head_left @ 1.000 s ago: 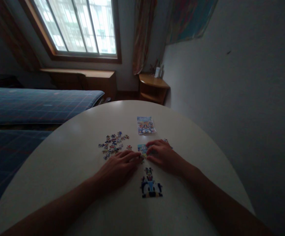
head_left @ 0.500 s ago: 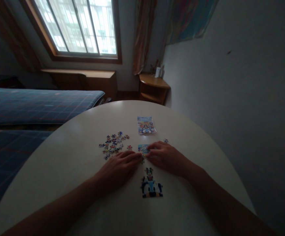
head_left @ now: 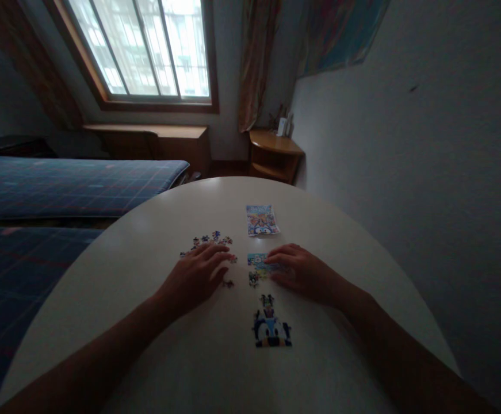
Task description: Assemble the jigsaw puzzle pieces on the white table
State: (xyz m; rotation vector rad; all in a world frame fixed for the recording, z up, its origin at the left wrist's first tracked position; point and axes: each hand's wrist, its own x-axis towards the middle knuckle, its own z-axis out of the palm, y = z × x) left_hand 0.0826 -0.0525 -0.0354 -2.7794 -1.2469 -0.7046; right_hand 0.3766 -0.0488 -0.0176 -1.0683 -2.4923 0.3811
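Observation:
My left hand (head_left: pixel 202 269) is over the near side of a loose pile of jigsaw pieces (head_left: pixel 215 236), fingers stretched out, hiding part of the pile. A single jigsaw piece (head_left: pixel 228 283) lies by its thumb. My right hand (head_left: pixel 298 267) rests with fingers apart on a joined blue-and-yellow puzzle section (head_left: pixel 256 260), covering its right side. A dark puzzle piece (head_left: pixel 253 279) sits at that section's lower left corner. Closer to me lies another joined puzzle section (head_left: pixel 272 332) showing a blue cartoon dog's face, with small pieces (head_left: pixel 267 300) extending upward from it.
A printed picture sheet or packet (head_left: pixel 262 221) lies beyond the puzzle on the round white table (head_left: pixel 181 368). A bed with a plaid mattress (head_left: pixel 81 184) stands to the left, a wooden corner shelf (head_left: pixel 276 141) behind, and a wall (head_left: pixel 405 172) to the right.
My left hand has moved left, away from the puzzle's middle, to the loose pile. My right hand has shifted slightly right, showing more of the blue-and-yellow section. The view has turned a little.

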